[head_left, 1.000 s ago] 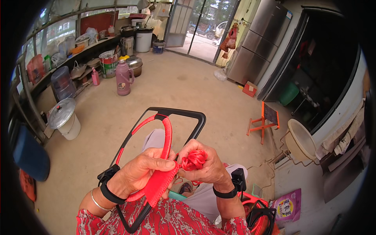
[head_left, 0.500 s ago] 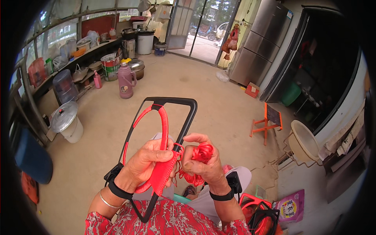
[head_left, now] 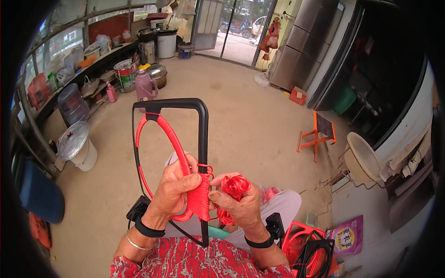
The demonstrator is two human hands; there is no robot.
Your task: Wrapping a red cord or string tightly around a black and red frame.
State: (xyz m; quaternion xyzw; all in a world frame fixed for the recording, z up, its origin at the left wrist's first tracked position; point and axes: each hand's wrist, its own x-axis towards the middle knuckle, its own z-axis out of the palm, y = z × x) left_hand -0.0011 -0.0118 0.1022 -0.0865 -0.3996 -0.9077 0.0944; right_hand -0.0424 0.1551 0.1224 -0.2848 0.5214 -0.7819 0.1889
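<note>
A black rectangular frame (head_left: 203, 132) stands up in front of me, with a red-wrapped ring (head_left: 169, 133) inside it. Tightly laid red cord forms a flat woven band (head_left: 200, 201) between the ring and the frame's right bar. My left hand (head_left: 172, 192) is closed on the ring and this band, thumb lying on the front. In my right hand (head_left: 245, 208) is a looped bundle of red cord (head_left: 235, 186); the fingertips are at the band's right edge. A few cord loops (head_left: 208, 170) circle the bar above the band. Fingers behind the band are hidden.
By my right knee lie more red and black frames (head_left: 309, 252) and a purple bag (head_left: 347, 235). A folding stool (head_left: 317, 134) and a beige basin (head_left: 361, 155) stand to the right. At left are a lidded white bucket (head_left: 82, 147) and a pink thermos flask (head_left: 146, 85).
The frame has swung from a slant to nearly upright, its top moving left. My right hand, with the cord bundle, has moved slightly down, its raised forefinger now lowered beside the band.
</note>
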